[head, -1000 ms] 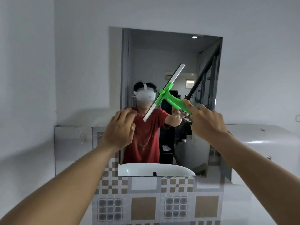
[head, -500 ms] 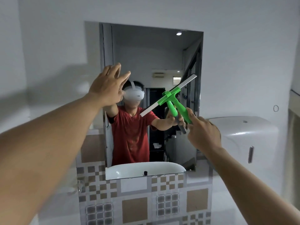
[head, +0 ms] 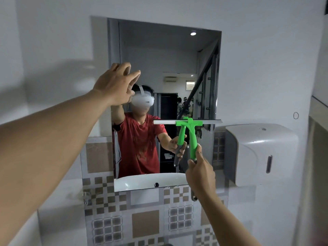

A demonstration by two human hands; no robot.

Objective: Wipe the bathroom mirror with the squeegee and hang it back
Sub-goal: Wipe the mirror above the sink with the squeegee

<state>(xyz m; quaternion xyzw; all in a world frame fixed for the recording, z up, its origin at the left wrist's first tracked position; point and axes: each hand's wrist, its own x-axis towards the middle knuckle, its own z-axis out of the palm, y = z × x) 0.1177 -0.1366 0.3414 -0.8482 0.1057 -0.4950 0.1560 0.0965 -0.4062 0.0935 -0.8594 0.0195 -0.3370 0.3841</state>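
My right hand [head: 199, 172] was wrapped around the lower end of the bright green plastic squeegee [head: 192, 137], thumb lying up along the handle, the grip firmly closed on it. The squeegee stood upright against the rectangular frameless wall mirror [head: 165, 59], its pale blade level across the mirror's right half, about midway up the glass, with the blade's right tip reaching the mirror's right edge. Whether the rubber actually touched the glass I could not tell, though the handle and its reflection met at the blade.

My left hand [head: 116, 86] was raised at the mirror's left edge, above the squeegee's height, fingers loosely spread and slightly curled, empty; I could not tell if it rested on the glass.

To the right of the mirror, just beside its lower corner, a white plastic wall dispenser box [head: 260, 153] hung closed, so its contents were hidden. Below the mirror ran the brown, grey and white patterned tiles [head: 145, 226]. Along the mirror's bottom edge the reflection showed the white ceramic basin [head: 150, 181], with nothing visible in it but a small dark fitting
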